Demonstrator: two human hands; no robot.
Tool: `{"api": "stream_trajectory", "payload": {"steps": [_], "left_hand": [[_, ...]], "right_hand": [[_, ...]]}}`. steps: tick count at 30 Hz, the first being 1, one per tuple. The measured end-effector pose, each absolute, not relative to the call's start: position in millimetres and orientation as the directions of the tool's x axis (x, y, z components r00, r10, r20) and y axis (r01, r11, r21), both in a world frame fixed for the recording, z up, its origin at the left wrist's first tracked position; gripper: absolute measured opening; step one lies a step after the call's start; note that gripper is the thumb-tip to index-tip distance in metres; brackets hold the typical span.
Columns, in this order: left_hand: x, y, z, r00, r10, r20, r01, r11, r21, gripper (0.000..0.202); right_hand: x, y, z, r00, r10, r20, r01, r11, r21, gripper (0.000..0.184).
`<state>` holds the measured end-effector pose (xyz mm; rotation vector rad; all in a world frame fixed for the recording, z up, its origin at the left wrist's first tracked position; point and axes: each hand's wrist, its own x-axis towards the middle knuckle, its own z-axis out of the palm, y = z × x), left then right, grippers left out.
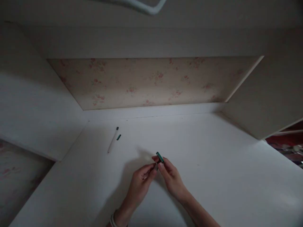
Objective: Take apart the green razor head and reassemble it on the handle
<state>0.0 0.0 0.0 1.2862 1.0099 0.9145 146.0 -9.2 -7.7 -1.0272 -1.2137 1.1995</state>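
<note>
Just above the white tabletop, both hands meet around a razor (pixel 159 156) with a green-and-black head that sticks up between the fingertips. My right hand (pixel 172 179) pinches it just below the head, thumb in front. My left hand (pixel 139 181) is closed, its thumb and fingertips together at the lower part of the razor, which is mostly hidden by the fingers. To the left on the table lies a thin pale stick (pixel 112 141) with a dark tip, maybe a handle. Close beside it is a small green-and-black razor cartridge (pixel 118 137).
The white tabletop (pixel 213 189) runs back to a low ledge and a flowered wall panel (pixel 142 82). White side panels (pixel 35 104) stand left and right. A pale bent bar (pixel 149 11) hangs overhead. Red items (pixel 286 146) show at the far right.
</note>
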Motion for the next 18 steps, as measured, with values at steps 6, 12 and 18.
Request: {"api": "stream_trajectory", "payload": {"steps": [6,12,18], "left_hand": [[2.9,-3.0,0.3,0.228,0.974,-0.004,0.052,-0.008,0.999,0.023],[-2.2,-0.9,-3.5,0.146,0.976,0.159,0.102,-0.175,0.979,0.021],[-6.4,-1.7,4.2,0.162,0.947,0.277,0.213,-0.307,0.927,0.017]], "right_hand": [[157.2,-13.2,-25.1,-0.036,0.994,-0.100,-0.372,-0.106,-0.922,0.035],[156.3,-17.8,-24.0,-0.277,0.929,-0.244,-0.511,-0.358,-0.781,0.039],[154.2,-23.8,-19.2,-0.375,0.896,-0.238,-0.535,-0.419,-0.734,0.030]]}}
